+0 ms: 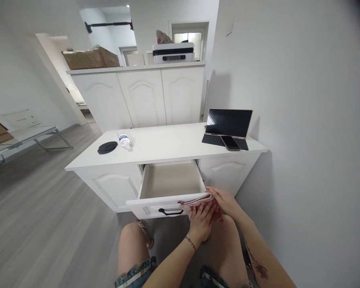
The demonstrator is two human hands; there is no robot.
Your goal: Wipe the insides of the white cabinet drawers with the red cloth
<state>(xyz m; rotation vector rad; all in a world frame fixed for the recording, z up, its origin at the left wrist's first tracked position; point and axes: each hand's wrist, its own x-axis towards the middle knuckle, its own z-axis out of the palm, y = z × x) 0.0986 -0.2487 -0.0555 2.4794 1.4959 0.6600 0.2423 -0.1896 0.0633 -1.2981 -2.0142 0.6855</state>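
Two bare knees fill the bottom of the frame, and just above them we see both hands on one folded cloth [201,201], red and white, lying over the front edge of one open drawer [168,182] at lower centre. Our left hand [201,222] lies flat with fingers spread on the cloth's underside, pressing rather than gripping; one beaded bracelet [190,242] circles its wrist. Our right hand [225,200] rests on the cloth from the right, fingers loosely curled over its top edge. We cannot tell whether either hand truly pinches the fabric.

One black handle [170,212] sits on the drawer front, just left of the cloth. The drawer belongs to one white desk [165,144] in the middle of the frame. On its top we count one water bottle [125,140] lying on its side, one black round object [107,147] beside it to the left, one tablet [228,123] propped upright at the right end, and one phone [230,143] lying flat before the tablet.

Behind, in the upper centre, stands one white cabinet [144,98] with three doors, carrying one cardboard box [91,58] and one white case [173,53].
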